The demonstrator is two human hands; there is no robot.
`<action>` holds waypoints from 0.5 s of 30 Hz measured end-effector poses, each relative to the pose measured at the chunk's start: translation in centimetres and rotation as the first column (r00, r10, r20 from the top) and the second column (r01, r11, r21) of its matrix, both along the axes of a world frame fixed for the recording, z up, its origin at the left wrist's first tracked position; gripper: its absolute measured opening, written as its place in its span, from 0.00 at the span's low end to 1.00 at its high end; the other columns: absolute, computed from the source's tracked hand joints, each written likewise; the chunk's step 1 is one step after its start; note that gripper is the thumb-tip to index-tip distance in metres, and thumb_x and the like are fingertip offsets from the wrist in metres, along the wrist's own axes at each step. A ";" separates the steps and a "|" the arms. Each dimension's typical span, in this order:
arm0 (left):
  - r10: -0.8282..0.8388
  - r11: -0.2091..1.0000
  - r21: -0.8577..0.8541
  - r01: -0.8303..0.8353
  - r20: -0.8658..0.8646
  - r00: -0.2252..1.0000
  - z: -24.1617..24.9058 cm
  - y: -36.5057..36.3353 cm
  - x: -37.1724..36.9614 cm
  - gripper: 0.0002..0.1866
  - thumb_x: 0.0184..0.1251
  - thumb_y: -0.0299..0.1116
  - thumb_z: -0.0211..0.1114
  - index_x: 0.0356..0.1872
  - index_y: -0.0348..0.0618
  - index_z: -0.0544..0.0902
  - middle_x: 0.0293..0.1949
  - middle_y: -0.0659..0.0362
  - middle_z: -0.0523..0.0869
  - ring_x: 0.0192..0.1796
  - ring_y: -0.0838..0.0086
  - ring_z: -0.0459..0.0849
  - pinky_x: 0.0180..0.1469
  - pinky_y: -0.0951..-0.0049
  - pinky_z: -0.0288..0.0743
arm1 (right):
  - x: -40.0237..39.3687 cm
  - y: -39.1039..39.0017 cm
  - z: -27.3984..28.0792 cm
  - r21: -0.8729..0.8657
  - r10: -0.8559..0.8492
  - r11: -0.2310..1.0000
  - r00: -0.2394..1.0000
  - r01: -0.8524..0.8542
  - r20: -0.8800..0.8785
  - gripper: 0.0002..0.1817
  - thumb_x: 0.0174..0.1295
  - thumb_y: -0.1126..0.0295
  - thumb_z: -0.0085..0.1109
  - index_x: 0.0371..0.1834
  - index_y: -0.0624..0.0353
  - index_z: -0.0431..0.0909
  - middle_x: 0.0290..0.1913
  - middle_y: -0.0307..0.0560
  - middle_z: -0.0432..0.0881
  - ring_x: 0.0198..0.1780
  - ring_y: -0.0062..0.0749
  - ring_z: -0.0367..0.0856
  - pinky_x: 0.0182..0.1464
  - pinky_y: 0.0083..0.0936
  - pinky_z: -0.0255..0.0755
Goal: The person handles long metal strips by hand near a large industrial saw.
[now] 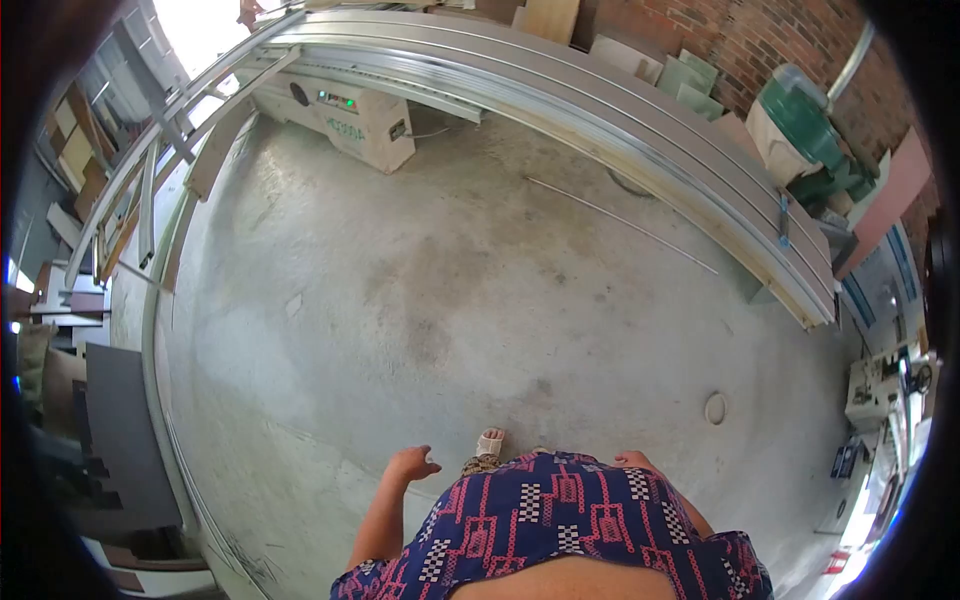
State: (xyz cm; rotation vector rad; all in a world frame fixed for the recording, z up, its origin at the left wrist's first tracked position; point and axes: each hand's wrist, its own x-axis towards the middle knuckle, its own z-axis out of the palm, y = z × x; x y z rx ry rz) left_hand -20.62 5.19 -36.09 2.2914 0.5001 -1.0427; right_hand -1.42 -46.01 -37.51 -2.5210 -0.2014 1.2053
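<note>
My left hand [411, 463] hangs over the concrete floor [400, 340], beside the patterned blue shirt [560, 510]. Its fingers are somewhat apart and nothing is in it. On the other side, my right hand [634, 460] shows only in part at the shirt's edge; its fingers are mostly hidden, and whether it holds anything is not visible. One foot in a light sandal [490, 442] stands on the floor between the hands.
A long sliding-table machine [590, 110] spans the top, its body [360, 125] at upper left. A thin rod [620, 217] and a ring [715, 408] lie on the floor. Metal frames [150, 190] and panels [125, 430] stand left; a green machine [800, 125] stands upper right.
</note>
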 end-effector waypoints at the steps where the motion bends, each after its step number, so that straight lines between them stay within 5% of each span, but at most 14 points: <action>1: -0.009 1.000 -0.005 0.009 0.045 0.999 0.3 0.1 0.8 0.36 0.52 0.54 0.66 0.60 0.44 0.72 0.54 0.46 0.79 0.57 0.54 0.77 0.57 0.59 0.71 | 0.3 1.5 1.4 0.006 -0.057 0.998 0.998 0.057 -0.039 0.28 0.51 0.56 0.66 0.50 0.67 0.77 0.41 0.57 0.83 0.35 0.41 0.84 0.43 0.33 0.76; 5: -0.024 0.997 -0.061 0.047 0.331 0.943 1.5 -1.6 7.3 0.33 0.55 0.49 0.65 0.60 0.43 0.72 0.56 0.45 0.77 0.58 0.53 0.75 0.58 0.59 0.70 | 1.5 2.7 3.8 0.017 -0.232 0.972 0.971 0.234 -0.062 0.27 0.51 0.59 0.66 0.51 0.68 0.77 0.39 0.57 0.83 0.30 0.35 0.84 0.39 0.29 0.76; 9: 0.259 0.927 -0.374 0.032 0.700 0.665 13.6 -2.4 14.2 0.31 0.56 0.39 0.67 0.61 0.41 0.70 0.59 0.46 0.75 0.62 0.57 0.73 0.64 0.62 0.64 | 2.1 0.5 3.7 0.067 -0.393 0.918 0.919 0.390 0.042 0.26 0.51 0.61 0.67 0.51 0.68 0.77 0.37 0.57 0.84 0.27 0.33 0.83 0.35 0.28 0.77; 11: 0.335 0.921 -0.383 0.070 0.872 0.356 21.7 -0.6 16.2 0.34 0.53 0.35 0.70 0.62 0.40 0.69 0.59 0.47 0.75 0.63 0.59 0.71 0.65 0.62 0.62 | 1.9 -0.6 4.6 0.057 -0.446 0.895 0.894 0.443 0.046 0.27 0.52 0.61 0.67 0.51 0.68 0.77 0.36 0.57 0.84 0.26 0.33 0.83 0.33 0.28 0.77; 13: 0.210 0.975 -0.194 0.107 0.965 -0.159 29.7 0.2 16.6 0.36 0.54 0.50 0.65 0.63 0.46 0.67 0.60 0.48 0.71 0.62 0.54 0.68 0.64 0.54 0.60 | 1.5 -2.3 4.3 0.060 -0.481 0.876 0.876 0.478 0.038 0.26 0.52 0.61 0.66 0.51 0.68 0.77 0.35 0.56 0.84 0.26 0.33 0.83 0.32 0.28 0.77; 15: 0.180 0.974 0.017 0.228 0.559 -0.809 34.9 -0.2 15.6 0.33 0.60 0.60 0.55 0.62 0.52 0.67 0.61 0.56 0.69 0.63 0.51 0.66 0.64 0.41 0.56 | 0.4 -3.1 5.5 -0.002 -0.434 0.901 0.900 0.434 0.045 0.25 0.52 0.61 0.66 0.50 0.67 0.77 0.35 0.55 0.84 0.26 0.33 0.83 0.31 0.28 0.77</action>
